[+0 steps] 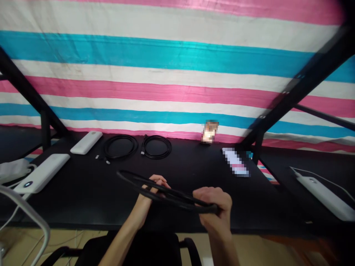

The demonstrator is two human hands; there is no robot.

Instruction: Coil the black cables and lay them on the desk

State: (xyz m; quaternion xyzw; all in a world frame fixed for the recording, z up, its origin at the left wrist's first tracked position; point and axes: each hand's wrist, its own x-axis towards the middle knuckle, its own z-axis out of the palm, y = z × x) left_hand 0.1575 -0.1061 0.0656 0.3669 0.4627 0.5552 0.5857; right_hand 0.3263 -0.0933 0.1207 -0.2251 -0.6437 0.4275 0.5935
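A coiled black cable (177, 195) is held over the front part of the desk, its loops stretched sideways and slightly blurred. My right hand (215, 203) is closed around the right end of the loops. At the middle of the coil, my left hand (156, 184) has its fingers curled in by the cable; strands cross in front of it and partly hide the grip. Farther back on the desk lie two more black cables, a larger coil (104, 147) at the left and a smaller coil (169, 147) beside it, both with light connector ends.
White power banks lie at the back left (86, 143), nearer left (46, 173) and far right (327, 197). A white cable (41, 221) arches at the left. A pixelated flat item (235, 162) rests on the black desk (111, 199). Striped sheeting (166, 55) hangs behind black frame bars (280, 96).
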